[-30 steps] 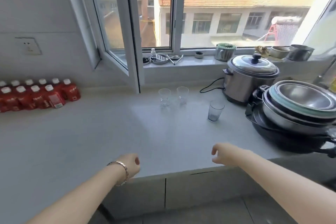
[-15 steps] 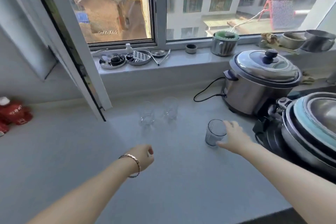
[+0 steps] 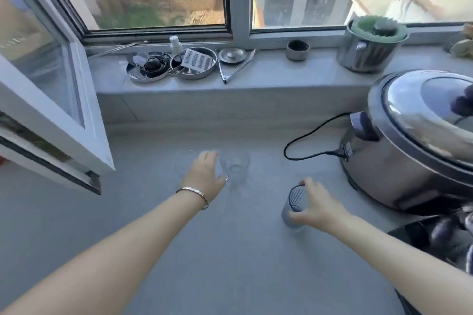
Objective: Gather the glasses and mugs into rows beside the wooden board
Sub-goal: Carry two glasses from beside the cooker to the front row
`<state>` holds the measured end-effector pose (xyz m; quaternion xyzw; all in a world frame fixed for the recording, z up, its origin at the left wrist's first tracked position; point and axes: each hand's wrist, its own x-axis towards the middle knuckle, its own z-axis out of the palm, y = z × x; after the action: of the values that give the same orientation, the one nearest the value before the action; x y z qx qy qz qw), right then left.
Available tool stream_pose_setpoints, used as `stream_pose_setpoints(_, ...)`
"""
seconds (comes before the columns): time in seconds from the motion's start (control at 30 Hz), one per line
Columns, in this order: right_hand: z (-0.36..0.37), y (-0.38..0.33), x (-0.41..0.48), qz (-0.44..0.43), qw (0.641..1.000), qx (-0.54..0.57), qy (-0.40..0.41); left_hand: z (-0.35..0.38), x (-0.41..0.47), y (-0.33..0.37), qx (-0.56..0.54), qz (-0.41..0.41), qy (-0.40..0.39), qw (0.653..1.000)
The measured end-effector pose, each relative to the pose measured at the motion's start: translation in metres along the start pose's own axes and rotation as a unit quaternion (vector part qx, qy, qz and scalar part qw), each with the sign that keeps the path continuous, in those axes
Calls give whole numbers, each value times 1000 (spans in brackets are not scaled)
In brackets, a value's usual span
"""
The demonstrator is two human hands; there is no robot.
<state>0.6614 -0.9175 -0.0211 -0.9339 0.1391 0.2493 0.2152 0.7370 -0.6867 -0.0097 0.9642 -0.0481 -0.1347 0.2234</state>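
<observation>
The right hand [image 3: 316, 208] has its fingers [image 3: 305, 183] curled around a grey ribbed glass [image 3: 293, 206] standing on the counter [image 3: 230, 250]. The left hand [image 3: 204, 174] reaches between two clear glasses [image 3: 235, 167]; whether its fingers grip is unclear. A cooker [image 3: 409, 140] stands beyond the right fingers.

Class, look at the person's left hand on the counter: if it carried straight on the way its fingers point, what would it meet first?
The left hand points toward the window wall. A blurred clear glass stands just right of that line; past it, probably the wall below the sill. Depth is unclear.
</observation>
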Motion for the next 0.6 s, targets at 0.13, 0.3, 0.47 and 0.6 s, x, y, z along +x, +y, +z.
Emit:
stream_pose_setpoints(0.13, -16, -11, 31, -27, 999, 11, 32, 7, 38, 12, 62, -8, -49, 997)
stream_pose_setpoints(0.3, -19, -22, 50, -47, 998, 22, 32, 35, 66, 19, 91, -32, -134, 986)
stream_pose_setpoints(0.47, -16, -20, 51, -62, 998, 14, -1, 51, 60, 21, 59, -68, -60, 994)
stream_pose_setpoints(0.6, -13, -28, 38, -94, 995, -29, -11, 41, 14, 10, -1, -94, -20, 995)
